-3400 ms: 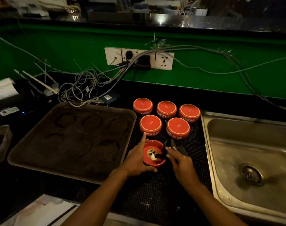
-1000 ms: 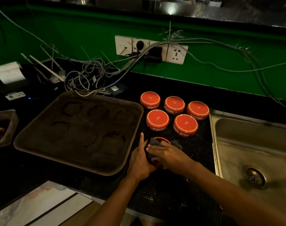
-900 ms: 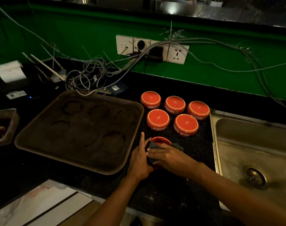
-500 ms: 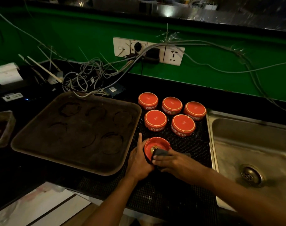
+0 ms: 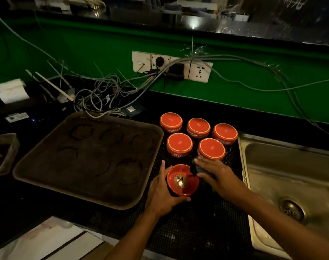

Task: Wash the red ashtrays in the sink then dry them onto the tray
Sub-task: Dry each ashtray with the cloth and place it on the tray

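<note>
An upright red ashtray [image 5: 181, 182] with a gold emblem inside sits on the black rubber mat [image 5: 206, 222]. My left hand [image 5: 159, 192] holds it by the left and near side. My right hand [image 5: 215, 175] lies just right of it on a dark cloth [image 5: 197, 168], fingers spread flat over the cloth. Several more red ashtrays [image 5: 179, 144] stand upside down on the mat behind. The brown tray [image 5: 47, 162] lies to the left, bare, with ring marks. The steel sink [image 5: 295, 184] is at the right.
A tangle of cables [image 5: 103, 98] and a wall socket strip [image 5: 171, 65] are behind the tray. A receipt printer [image 5: 11, 91] and a small container [image 5: 2, 152] are at the far left. Paper [image 5: 43, 244] lies at the counter's front edge.
My right hand slid the cloth off the ashtray to its right side, uncovering the bowl and its gold emblem. My left hand kept its hold on the ashtray.
</note>
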